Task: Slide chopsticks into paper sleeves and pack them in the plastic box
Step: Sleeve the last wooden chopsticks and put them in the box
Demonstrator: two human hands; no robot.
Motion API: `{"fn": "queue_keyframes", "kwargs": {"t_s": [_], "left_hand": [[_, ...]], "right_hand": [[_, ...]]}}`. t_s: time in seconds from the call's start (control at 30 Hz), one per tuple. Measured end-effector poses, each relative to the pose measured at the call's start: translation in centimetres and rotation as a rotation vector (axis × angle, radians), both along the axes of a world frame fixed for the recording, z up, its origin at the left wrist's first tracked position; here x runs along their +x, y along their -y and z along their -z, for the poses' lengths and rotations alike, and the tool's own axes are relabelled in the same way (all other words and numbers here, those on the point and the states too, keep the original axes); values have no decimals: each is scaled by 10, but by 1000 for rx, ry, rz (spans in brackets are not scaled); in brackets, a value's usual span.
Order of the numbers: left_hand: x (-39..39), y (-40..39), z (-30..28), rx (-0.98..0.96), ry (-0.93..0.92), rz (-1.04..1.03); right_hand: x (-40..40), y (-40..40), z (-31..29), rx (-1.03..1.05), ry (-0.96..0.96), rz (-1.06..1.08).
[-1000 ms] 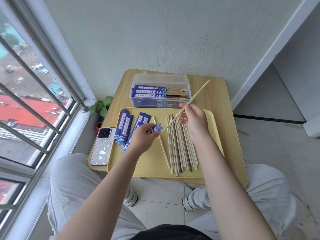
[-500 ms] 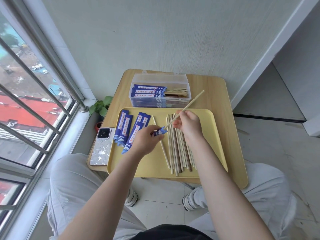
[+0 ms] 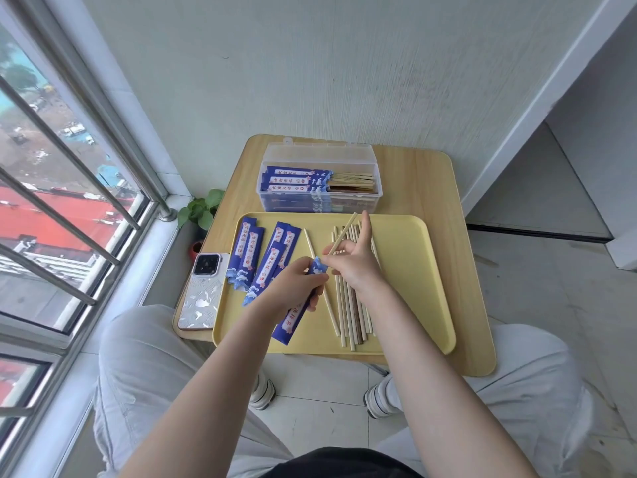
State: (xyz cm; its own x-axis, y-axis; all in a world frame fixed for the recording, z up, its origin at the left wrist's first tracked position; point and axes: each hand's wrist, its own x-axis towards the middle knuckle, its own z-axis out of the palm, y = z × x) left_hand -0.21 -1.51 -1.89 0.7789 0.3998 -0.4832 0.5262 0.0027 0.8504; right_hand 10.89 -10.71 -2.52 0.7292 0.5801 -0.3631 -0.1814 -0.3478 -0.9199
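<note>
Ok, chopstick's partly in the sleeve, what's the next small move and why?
Probably push the chopstick further down: the right hand pinches it at the mouth of the blue sleeve that the left hand grips, and much of the stick is outside.

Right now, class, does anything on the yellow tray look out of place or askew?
One loose chopstick lies apart from the chopstick bundle, slanting between it and the empty paper sleeves. Those sleeves lie fanned and overlapping, not stacked. Nothing looks spilled or damaged.
</note>
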Motion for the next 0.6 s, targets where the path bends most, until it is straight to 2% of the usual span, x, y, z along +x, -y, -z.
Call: {"fn": "queue_keyframes", "kwargs": {"t_s": [0.13, 0.3, 0.5, 0.6], "left_hand": [[0, -1, 4, -96, 17, -43], [-4, -2, 10, -75, 24, -47], [-6, 0, 15, -47, 33, -49], [-5, 1, 15, -66, 49, -92]], "right_hand": [[0, 1, 2, 44, -21, -10], [-1, 0, 4, 12, -34, -17], [0, -2, 5, 35, -58, 141], [1, 1, 6, 3, -78, 110]]}}
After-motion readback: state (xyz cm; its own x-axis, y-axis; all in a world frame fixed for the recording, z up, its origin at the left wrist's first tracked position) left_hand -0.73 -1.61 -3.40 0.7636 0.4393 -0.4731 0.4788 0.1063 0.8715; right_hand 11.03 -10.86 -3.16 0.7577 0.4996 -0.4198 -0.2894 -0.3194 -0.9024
